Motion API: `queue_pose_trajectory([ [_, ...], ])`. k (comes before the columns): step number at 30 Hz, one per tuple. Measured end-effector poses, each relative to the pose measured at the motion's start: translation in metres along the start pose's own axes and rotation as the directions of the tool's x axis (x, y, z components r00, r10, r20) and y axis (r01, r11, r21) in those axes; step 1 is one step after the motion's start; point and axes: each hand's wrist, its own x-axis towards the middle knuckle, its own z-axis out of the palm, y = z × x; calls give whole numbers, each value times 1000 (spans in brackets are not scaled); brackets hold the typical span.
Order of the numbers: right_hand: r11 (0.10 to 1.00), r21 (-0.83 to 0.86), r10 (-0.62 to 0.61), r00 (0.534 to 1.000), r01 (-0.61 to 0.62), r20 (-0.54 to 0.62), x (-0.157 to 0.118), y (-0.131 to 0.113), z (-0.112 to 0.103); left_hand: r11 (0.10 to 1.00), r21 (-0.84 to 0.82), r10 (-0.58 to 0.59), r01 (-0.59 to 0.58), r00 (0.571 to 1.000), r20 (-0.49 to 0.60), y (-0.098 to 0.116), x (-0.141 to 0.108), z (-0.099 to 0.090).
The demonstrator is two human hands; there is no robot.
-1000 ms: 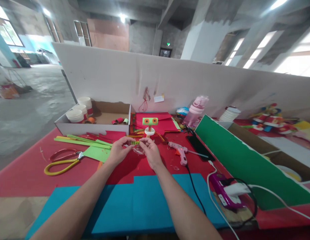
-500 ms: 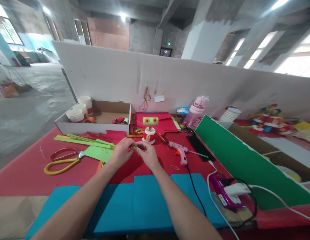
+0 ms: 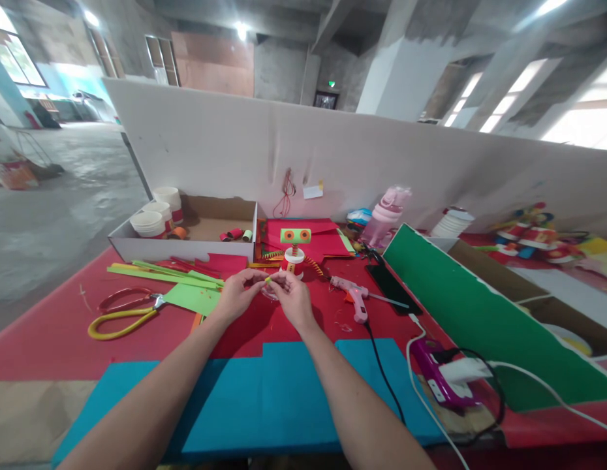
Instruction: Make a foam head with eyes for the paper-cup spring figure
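Between my fingertips is a small yellow-green piece of paper [image 3: 268,281]. My left hand [image 3: 239,294] pinches it from one side, and my right hand [image 3: 292,297] pinches it from the other. Just behind my hands stands a paper-cup figure [image 3: 294,258] with a green rolled head [image 3: 295,235], orange ring eyes and folded paper arms. To the left lie green paper strips [image 3: 161,273], a green paper sheet [image 3: 196,299] and scissors [image 3: 130,313] with one red and one yellow handle. A pink glue gun [image 3: 352,294] rests right of my right hand.
A shallow box [image 3: 186,250] holding paper cups and small paper rolls stands at the back left. On the right are a black phone [image 3: 389,287], a purple power strip [image 3: 443,378] with cables, and a green-sided box [image 3: 470,320]. Blue sheets [image 3: 284,405] cover the front edge.
My hands have turned slightly and the fingers have shifted, so the small yellow-green piece shows more clearly between them. The things on the table have stayed in place.
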Motion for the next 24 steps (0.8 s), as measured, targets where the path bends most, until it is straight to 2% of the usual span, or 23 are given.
queue_pose_trajectory([
  [5, 1000, 7, 24, 1000, -24, -1, -1, 0, 0, 999, -20, -24, 24, 999, 25, -1, -1, 1],
  [11, 995, -100, -26, 1000, 27, 12, -1, 7, -1, 999, -9, -40, 40, 999, 16, -3, -3, 5],
  [18, 1000, -7, 2, 1000, -2, -1, 0, 5, 2, 997, -56, -49, 51, 998, 36, -5, -3, 7],
  [24, 992, -122, -42, 999, 41, -11, -1, 8, 1, 999, -42, -32, 34, 998, 52, -1, -4, 9],
])
